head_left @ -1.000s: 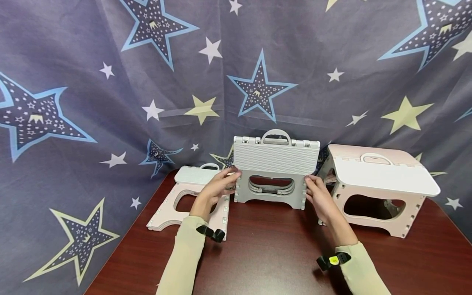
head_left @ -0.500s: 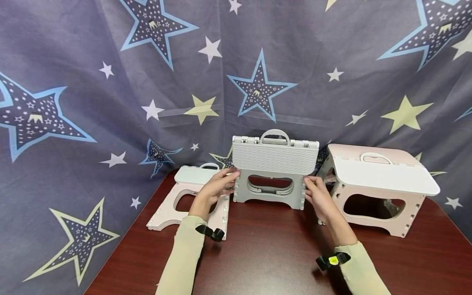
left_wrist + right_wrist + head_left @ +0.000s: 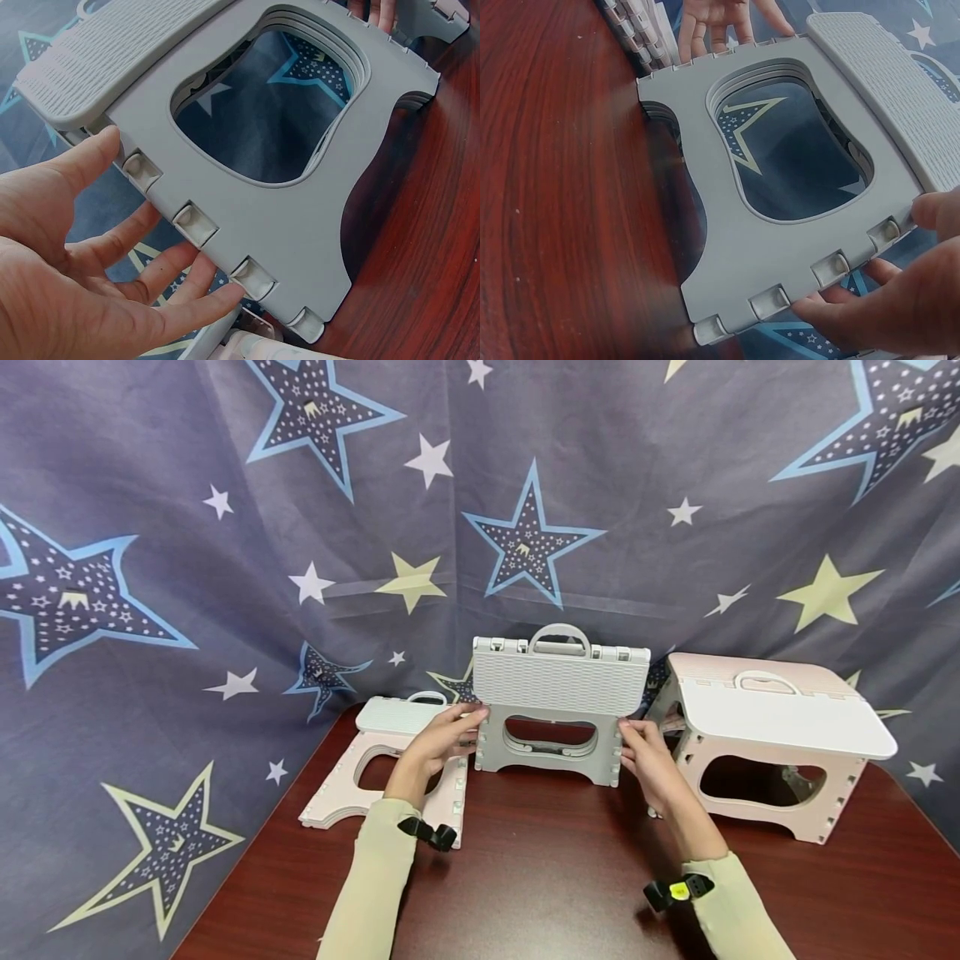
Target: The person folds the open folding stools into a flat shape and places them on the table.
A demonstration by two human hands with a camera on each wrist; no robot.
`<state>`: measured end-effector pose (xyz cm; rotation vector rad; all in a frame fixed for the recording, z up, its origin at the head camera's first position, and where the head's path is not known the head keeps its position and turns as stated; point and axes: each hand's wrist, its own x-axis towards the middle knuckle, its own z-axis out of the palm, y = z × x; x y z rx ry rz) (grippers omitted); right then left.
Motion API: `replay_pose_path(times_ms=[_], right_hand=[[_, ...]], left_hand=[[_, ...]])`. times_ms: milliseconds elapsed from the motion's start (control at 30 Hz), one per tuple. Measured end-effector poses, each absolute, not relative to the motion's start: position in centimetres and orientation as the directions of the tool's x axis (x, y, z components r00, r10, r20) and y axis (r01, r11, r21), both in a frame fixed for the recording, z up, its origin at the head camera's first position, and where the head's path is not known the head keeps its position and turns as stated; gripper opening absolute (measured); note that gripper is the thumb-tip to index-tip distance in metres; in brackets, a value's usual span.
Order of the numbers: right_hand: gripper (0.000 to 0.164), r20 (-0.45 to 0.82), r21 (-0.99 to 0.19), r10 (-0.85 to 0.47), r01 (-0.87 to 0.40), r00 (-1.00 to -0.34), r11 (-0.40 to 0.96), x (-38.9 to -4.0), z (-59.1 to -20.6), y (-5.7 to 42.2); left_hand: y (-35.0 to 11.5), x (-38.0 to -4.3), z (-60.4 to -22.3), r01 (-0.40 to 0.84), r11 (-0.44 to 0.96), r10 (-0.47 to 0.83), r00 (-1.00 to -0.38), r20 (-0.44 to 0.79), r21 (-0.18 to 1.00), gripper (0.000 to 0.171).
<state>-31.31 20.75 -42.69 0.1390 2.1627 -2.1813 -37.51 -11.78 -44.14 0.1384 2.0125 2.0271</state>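
Note:
A grey folding stool (image 3: 561,681) stands folded and upright at the back of the table. Its woven-textured seat half hangs over the front, the carry handle arches on top, and an oval opening pierces the leg panel. My left hand (image 3: 435,747) holds its left side edge; in the left wrist view the thumb lies at the front by the seat's corner, with the other fingers along the hinged edge. On the opposite edge my right hand (image 3: 900,300) grips the panel, thumb near the seat and fingertips partly hidden behind it.
Left of the grey stool, a folded pink-and-white stool (image 3: 341,777) lies behind my left forearm. An unfolded pink stool with a white seat half (image 3: 787,718) stands to the right. A star-patterned curtain (image 3: 600,460) hangs behind the dark red wooden table (image 3: 540,877).

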Motion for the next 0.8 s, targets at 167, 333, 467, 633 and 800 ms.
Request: replay_pose_path(times_ms=[167,333,467,633,800], right_hand=[[0.037,-0.102,-0.995,0.024,0.102,-0.994,0.006,-31.33,-42.78,20.71],[0.043,-0.100,-0.994,0.033,0.101,-0.994,0.031,-31.40,-42.92,20.71],[0.050,-0.092,-0.993,0.036,0.094,-0.995,0.065,-31.46,-43.00,20.74],[0.051,-0.081,-0.993,0.034,0.083,-0.996,0.079,-31.53,-43.08,20.84],[0.056,-0.085,-0.995,-0.003,0.085,-0.996,0.053,-31.53,-43.10,21.09]], left_hand=[[-11.76,-37.41,-44.11,-0.134,0.015,0.261,-0.956,-0.133,0.991,0.048],[-11.83,-37.36,-44.08,-0.135,0.029,0.259,-0.956,-0.138,0.990,0.049],[-11.88,-37.32,-44.01,-0.130,0.044,0.259,-0.956,-0.137,0.990,0.050],[-11.97,-37.33,-43.97,-0.121,0.060,0.264,-0.955,-0.133,0.991,0.052],[-12.07,-37.37,-44.03,-0.125,0.060,0.282,-0.950,-0.137,0.990,0.054]])
